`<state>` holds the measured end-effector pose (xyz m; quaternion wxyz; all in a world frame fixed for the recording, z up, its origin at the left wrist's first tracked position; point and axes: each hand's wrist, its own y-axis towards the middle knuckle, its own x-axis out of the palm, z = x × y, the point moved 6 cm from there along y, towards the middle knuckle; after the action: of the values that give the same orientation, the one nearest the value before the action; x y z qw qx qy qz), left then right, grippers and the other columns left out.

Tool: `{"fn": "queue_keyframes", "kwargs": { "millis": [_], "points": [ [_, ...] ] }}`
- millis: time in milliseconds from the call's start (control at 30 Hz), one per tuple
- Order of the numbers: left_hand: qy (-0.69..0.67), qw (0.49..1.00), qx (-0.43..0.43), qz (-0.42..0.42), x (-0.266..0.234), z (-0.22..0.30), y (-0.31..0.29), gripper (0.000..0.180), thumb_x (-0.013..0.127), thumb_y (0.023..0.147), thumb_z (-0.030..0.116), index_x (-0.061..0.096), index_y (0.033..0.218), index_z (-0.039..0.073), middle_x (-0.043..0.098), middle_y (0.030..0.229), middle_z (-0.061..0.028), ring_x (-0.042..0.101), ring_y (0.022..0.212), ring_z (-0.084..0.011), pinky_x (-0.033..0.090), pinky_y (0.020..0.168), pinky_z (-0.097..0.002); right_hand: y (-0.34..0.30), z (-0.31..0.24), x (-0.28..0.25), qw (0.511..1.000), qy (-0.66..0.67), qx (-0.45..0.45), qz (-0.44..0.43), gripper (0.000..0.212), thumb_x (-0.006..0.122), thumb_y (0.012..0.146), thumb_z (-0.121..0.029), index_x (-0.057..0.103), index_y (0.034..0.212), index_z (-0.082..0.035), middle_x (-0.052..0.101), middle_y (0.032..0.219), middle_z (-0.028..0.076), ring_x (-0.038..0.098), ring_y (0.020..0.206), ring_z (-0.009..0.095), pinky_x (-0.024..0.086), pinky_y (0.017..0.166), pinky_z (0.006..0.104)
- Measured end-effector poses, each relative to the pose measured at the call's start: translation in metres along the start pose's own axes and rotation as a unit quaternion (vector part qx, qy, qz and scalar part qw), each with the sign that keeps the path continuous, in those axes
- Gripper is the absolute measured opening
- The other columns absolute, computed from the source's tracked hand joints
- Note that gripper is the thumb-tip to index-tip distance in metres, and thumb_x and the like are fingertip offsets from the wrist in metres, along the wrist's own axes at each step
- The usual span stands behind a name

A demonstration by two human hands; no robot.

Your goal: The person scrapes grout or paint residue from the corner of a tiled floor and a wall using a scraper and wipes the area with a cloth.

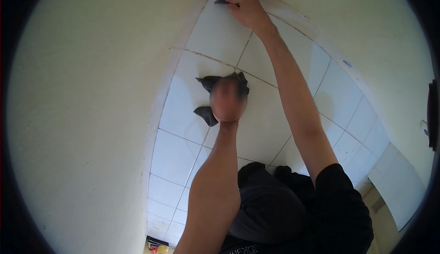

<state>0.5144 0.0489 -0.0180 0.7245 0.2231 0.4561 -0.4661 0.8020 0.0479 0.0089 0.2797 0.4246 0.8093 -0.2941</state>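
Observation:
My left hand (228,100) is down over a crumpled dark grey cloth (209,82), whose folds stick out above it and to its left. A blurred patch covers the fingers, but the rounded outline looks closed on the cloth. Stretched far ahead, my right hand (247,10) pinches a small dark grey, flat, pointed piece (222,0). That piece touches or hovers just over the white floor tiles (220,29) at the far corner; whether it is stiff or soft I cannot tell.
Pale walls rise on the left (91,107) and right (380,38), meeting at the far corner. A light skirting strip (172,71) edges the tiles. At the right leans or stands a white panel (401,180). Small colourful items (157,245) lie at the lower left.

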Motion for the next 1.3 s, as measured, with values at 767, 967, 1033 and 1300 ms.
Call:
{"fn": "queue_keyframes", "kwargs": {
  "millis": [767,967,1033,1300],
  "points": [
    [-0.001,1.0,0.01,-0.001,0.008,0.005,0.003,0.069,0.077,0.057,0.015,0.053,0.122,0.021,0.046,0.118,-0.0071,0.053,0.109,-0.0295,0.055,0.075,-0.0424,0.01,0.007,0.0,1.0,0.021,-0.018,0.008,0.031,0.059,0.093,-0.025,0.068,0.121,-0.015,0.07,0.082,0.017,0.062,0.063,0.023,0.05,0.071,0.0361],
    [-0.001,1.0,0.015,0.005,0.003,0.005,0.004,0.07,0.078,0.056,0.015,0.054,0.121,0.021,0.046,0.117,-0.0073,0.054,0.108,-0.0297,0.055,0.075,-0.0433,0.001,0.001,0.002,0.999,0.038,0.021,-0.004,0.031,0.059,0.093,-0.025,0.07,0.119,-0.011,0.064,0.065,0.012,0.057,0.055,0.02,0.048,0.063,0.0356],
    [0.001,1.0,0.005,-0.002,0.0,-0.001,0.003,0.069,0.078,0.056,0.014,0.054,0.121,0.02,0.046,0.117,-0.0074,0.054,0.107,-0.0297,0.055,0.075,-0.0433,-0.002,-0.015,-0.003,0.995,0.085,-0.034,0.041,0.031,0.058,0.093,-0.025,0.07,0.118,-0.01,0.064,0.066,0.013,0.057,0.056,0.02,0.048,0.063,0.0356],
    [0.012,1.0,-0.009,-0.006,0.002,-0.004,0.003,0.068,0.077,0.057,0.013,0.054,0.12,0.021,0.047,0.115,-0.0074,0.054,0.107,-0.0291,0.055,0.074,-0.0426,0.006,-0.007,-0.002,0.998,-0.002,0.032,-0.048,0.033,0.058,0.094,-0.025,0.068,0.122,-0.011,0.06,0.059,0.009,0.047,0.047,0.015,0.044,0.055,0.035]
  ]
}}
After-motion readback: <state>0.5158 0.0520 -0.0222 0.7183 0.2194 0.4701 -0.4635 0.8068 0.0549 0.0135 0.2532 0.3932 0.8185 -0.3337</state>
